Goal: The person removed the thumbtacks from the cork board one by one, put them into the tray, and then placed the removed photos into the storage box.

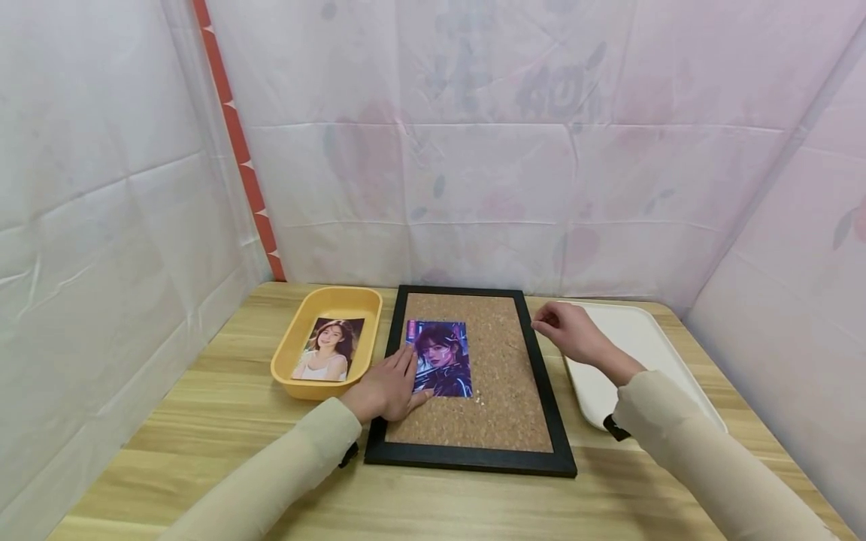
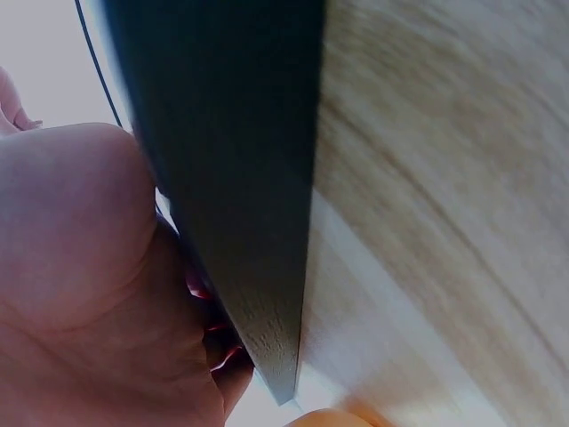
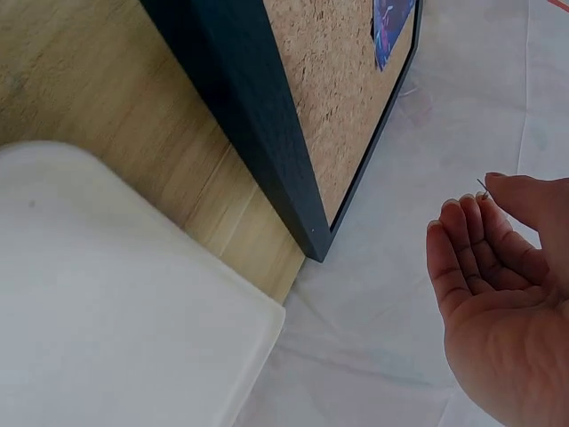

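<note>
My left hand [image 1: 391,385] lies with straight fingers over the left frame bar, fingertips on the left edge of a purple-blue picture card [image 1: 443,361]. That card lies upright on the cork board [image 1: 510,361] in its black frame. In the left wrist view, the palm [image 2: 71,249] is beside the frame's side [image 2: 231,178]. My right hand [image 1: 571,330] is raised above the right frame bar and the near side of a white tray. Between thumb and index finger it pinches a thin pin [image 3: 482,186], whose head is hidden by the fingertips.
A yellow bin [image 1: 287,376] at the left holds a portrait photo [image 1: 329,349]. The white tray [image 1: 649,338] stands to the right of the board. Small whitish bits [image 1: 479,397] sit on the cork by the card's lower right corner. Cloth walls surround the wooden table [image 1: 223,398].
</note>
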{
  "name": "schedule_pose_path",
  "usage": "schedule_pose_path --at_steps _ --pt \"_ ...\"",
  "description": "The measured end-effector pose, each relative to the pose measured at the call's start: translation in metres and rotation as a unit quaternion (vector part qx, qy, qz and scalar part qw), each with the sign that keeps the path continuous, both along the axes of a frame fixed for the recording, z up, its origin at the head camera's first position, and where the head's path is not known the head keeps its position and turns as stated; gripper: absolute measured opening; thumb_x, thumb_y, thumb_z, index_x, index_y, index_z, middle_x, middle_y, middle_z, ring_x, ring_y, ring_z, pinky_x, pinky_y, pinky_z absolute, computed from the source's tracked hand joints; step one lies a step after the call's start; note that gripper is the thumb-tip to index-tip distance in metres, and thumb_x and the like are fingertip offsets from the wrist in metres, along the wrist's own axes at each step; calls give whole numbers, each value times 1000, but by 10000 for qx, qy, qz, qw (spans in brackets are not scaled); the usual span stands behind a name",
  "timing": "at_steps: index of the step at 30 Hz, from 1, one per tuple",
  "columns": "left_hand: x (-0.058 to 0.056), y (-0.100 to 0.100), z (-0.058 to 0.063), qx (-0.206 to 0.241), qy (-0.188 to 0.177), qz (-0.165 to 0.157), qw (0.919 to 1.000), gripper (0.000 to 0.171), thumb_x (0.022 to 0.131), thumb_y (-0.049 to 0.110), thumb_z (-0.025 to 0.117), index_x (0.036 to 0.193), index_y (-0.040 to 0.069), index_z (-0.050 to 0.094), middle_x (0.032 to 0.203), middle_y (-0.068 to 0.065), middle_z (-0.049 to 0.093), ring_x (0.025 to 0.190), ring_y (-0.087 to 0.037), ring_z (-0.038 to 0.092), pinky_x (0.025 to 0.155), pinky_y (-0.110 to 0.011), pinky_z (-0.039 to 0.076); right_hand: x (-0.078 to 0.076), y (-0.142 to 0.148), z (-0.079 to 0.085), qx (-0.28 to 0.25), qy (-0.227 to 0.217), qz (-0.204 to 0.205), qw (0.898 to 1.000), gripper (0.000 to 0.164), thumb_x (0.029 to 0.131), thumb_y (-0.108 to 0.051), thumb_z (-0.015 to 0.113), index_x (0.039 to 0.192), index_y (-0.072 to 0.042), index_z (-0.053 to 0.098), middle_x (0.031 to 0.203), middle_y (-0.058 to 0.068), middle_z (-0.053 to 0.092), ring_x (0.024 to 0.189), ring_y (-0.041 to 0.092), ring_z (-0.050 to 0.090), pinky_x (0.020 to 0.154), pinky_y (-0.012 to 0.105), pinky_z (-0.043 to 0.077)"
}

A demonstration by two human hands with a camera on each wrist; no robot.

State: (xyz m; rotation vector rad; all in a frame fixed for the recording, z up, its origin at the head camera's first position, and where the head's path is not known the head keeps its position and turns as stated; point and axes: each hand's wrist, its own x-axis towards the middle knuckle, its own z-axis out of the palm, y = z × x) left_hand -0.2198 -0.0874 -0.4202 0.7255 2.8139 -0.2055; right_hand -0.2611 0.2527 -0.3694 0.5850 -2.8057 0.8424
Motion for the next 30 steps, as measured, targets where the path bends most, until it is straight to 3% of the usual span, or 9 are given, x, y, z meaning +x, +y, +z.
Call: schedule_pose_path --at_steps 5,12,30 --pt "0 -1 0 -5 -21 17 10000 80 108 58 32 161 0 24 170 -17 15 158 -32 13 126 -43 20 3 5 0 -18 -15 -40 10000 9 100 -7 65 97 1 69 86 11 68 74 16 57 68 35 48" --pt "-1 0 -3 -16 4 32 10000 80 107 59 32 161 0 25 170 -17 16 157 -32 14 126 -43 20 4 13 -2 35 8 -55 10000 8 99 -5 65 94 -1 69 81 5 66 71 16 54 66 34 47" --pt "-1 0 -2 -57 -26 39 10000 80 107 59 31 162 1 23 170 -16 15 157 -32 14 126 -42 20 4 32 -6 131 -171 -245 9995 11 100 -8 64 99 2 69 87 11 69 75 16 59 68 35 49"
